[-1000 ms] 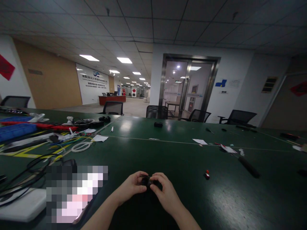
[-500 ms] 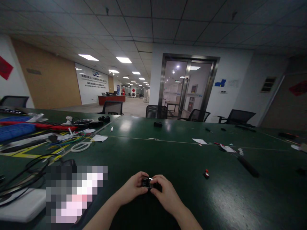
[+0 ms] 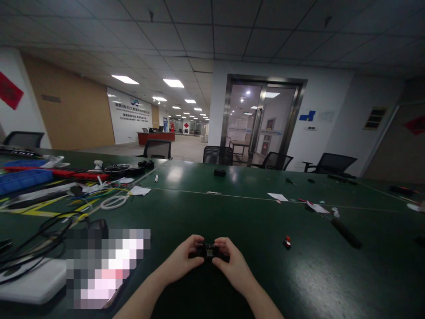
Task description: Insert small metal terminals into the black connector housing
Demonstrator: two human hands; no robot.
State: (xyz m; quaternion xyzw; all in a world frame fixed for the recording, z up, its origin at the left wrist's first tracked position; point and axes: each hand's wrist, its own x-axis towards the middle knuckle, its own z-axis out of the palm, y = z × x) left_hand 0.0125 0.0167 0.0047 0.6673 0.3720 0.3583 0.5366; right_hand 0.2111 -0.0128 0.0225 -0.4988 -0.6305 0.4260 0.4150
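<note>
Two hands slightly wider apart on one black part

Vs half a second ago: right hand (image 3: 229,257) sits further from left hand (image 3: 187,254); the fingertips nearly met, now there's a clear gap. More of the black part (image 3: 209,252) shows in that gap, with a pale patch on its near face. Bright glint on its top edge is gone. Left fingers and thumb grip its left end, right fingers and thumb its right end, both narrow. Part is at the near middle of the table; can't tell if it touches the top.

Counts, big to small:
- 1 green table (image 3: 186,212)
- 5 mesh-back chairs (image 3: 217,154), round the far side
- 2 blue trays (image 3: 25,180), far left
- 1 white box (image 3: 35,281), near left
- 1 black-handled tool (image 3: 345,233), right
- 1 black block (image 3: 219,173), far middle
- 1 wrench (image 3: 156,178), left of that block
- 1 red-and-white item (image 3: 287,242), right of the hands; too small to identify
</note>
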